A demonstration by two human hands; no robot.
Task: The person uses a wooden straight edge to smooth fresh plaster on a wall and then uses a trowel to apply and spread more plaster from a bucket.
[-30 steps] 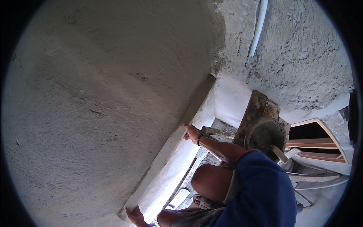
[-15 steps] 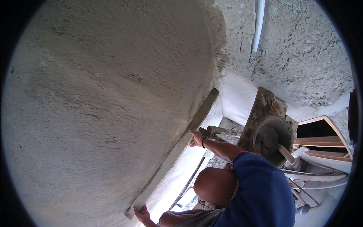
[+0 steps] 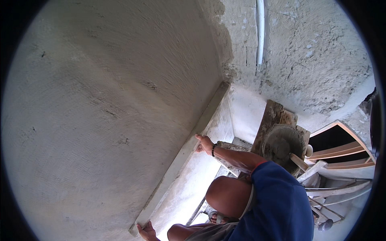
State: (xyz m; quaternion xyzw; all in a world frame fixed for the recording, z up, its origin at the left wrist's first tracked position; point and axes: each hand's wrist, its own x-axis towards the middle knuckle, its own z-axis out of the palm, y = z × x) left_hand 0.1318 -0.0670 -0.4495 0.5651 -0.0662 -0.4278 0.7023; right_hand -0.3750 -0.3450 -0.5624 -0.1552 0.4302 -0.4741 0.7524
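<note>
A long, straight wooden board [image 3: 175,164] lies flat along the plastered wall [image 3: 100,120], running slantwise from the wall corner down to the lower edge. My right hand [image 3: 206,144], with a dark beaded bracelet on its wrist, grips the board's lower edge near its middle, fingers curled around it. Close to the near end, my left hand [image 3: 147,231] also holds the board, thumb and fingers at its edge. The wall above the board is grey and marked with streaks and small pits. Below the board shows a paler, brightly lit strip of wall.
Right of my arm, a round pan [image 3: 282,145] of grey mortar with a wooden-handled tool [image 3: 298,162] rests by rough planks [image 3: 267,124]. Beyond lie a wooden shelf frame [image 3: 341,146] and loose timber [image 3: 337,188]. A white pipe [image 3: 260,36] runs down the rough wall. My bent knee [image 3: 228,195] is close below.
The board has shifted up along the wall, with both hands still on it. More pale wall shows beneath it. The whole view has also moved slightly.
</note>
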